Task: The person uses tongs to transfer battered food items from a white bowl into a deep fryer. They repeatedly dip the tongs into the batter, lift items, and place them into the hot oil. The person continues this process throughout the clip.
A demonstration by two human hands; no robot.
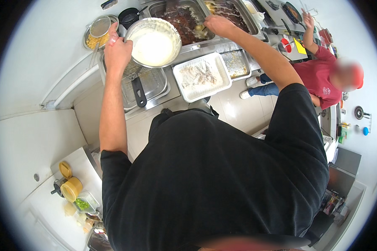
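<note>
My left hand point(118, 51) grips the rim of a metal bowl point(154, 42) of thick white batter, which is tilted and held beside the deep fryer. Batter streaks the bowl's inner wall. Over the fryer's left oil vat point(187, 23), my right hand point(220, 25) reaches down with its fingers pinched. A pale battered piece of food point(200, 27) is at its fingertips, low by the foaming dark oil. Below the bowl, a white plastic tub point(202, 77) holds a layer of what looks like flour.
A second oil vat point(229, 14) adjoins on the right. At left are a strainer point(100, 26) over yellow crumbs, a black pot point(128, 17), and a tray with a black-handled utensil point(139, 92). A co-worker in a red shirt point(317, 72) stands at right near a frying pan point(292, 12).
</note>
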